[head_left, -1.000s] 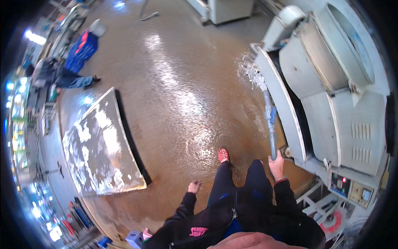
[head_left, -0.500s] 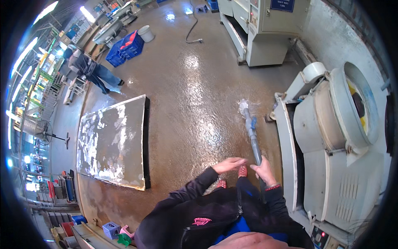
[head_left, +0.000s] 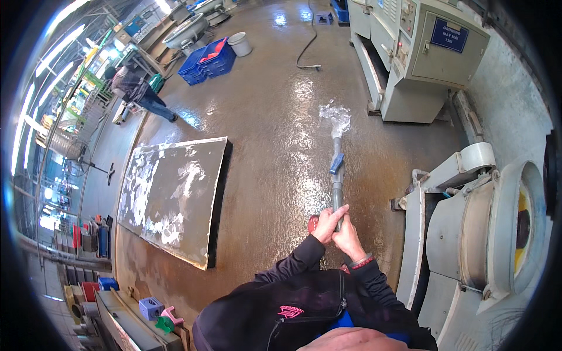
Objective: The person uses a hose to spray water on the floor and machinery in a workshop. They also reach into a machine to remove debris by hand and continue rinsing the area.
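Closest to us are our own dark sleeves, coming up from the bottom edge. Both hands meet on the near end of the hose pipe (head_left: 336, 187): our left hand (head_left: 325, 225) has its fingers curled tight round the grey shaft, and our right hand (head_left: 350, 237) is wrapped just behind and beside it, fingers closed on the same pipe, a red band at that wrist. So both are fully closed, nothing else in them.

The pipe points straight away from us, low over the wet floor (head_left: 263, 193), with a blue valve (head_left: 336, 164) partway along. Water (head_left: 336, 119) bursts out of the far tip in a white splash and lands on the floor.

To our left a big flat slab (head_left: 170, 199) lies on the floor, patchy with white foam. On our right sits a round drum machine (head_left: 497, 234), close by our right arm. Further ahead, beyond the splash, stands a grey cabinet machine (head_left: 421, 64). Far off to the left are blue crates (head_left: 208, 61), a white bucket (head_left: 239, 44), a dark hose (head_left: 307, 47) snaking on the floor, and another person (head_left: 137, 90) bent over.
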### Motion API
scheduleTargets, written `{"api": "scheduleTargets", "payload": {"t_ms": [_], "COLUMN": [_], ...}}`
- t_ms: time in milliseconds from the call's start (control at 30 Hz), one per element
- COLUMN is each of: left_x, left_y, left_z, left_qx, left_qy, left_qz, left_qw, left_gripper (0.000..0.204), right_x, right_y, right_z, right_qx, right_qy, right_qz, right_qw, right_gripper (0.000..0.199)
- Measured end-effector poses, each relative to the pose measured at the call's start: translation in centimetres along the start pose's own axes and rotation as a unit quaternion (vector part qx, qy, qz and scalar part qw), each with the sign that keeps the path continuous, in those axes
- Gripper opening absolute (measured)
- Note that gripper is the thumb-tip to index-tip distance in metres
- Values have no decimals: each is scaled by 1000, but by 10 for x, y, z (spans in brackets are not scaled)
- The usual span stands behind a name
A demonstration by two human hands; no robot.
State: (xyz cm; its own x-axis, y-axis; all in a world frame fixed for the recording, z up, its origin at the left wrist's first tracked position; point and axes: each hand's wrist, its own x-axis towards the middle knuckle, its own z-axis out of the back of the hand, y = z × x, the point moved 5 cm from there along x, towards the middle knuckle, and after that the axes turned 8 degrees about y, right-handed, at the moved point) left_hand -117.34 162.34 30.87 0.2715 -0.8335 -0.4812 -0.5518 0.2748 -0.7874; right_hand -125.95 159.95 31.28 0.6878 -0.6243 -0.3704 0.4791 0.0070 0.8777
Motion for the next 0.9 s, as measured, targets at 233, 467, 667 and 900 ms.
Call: {"api": "scheduleTargets", "payload": {"t_ms": [233, 467, 667, 900], "left_x": [93, 182, 216, 246], "left_y": [-68, -147, -141, -130], "left_z": [25, 19, 12, 41], "left_qx": [3, 170, 162, 251], "left_qy": [120, 174, 211, 155], "left_qz": [63, 63, 85, 83], "left_qw": [991, 968, 960, 952], "left_gripper": [23, 26, 53, 52], "right_x": [96, 170, 202, 196], "right_y": [47, 107, 67, 35], "right_z": [13, 46, 36, 28], "right_qx": [-7, 26, 106, 95], "right_qy": [-71, -183, -264, -258], "right_qz": [-41, 43, -14, 97], "right_qw": [997, 982, 959, 957], "right_gripper": [70, 55, 51, 42]}}
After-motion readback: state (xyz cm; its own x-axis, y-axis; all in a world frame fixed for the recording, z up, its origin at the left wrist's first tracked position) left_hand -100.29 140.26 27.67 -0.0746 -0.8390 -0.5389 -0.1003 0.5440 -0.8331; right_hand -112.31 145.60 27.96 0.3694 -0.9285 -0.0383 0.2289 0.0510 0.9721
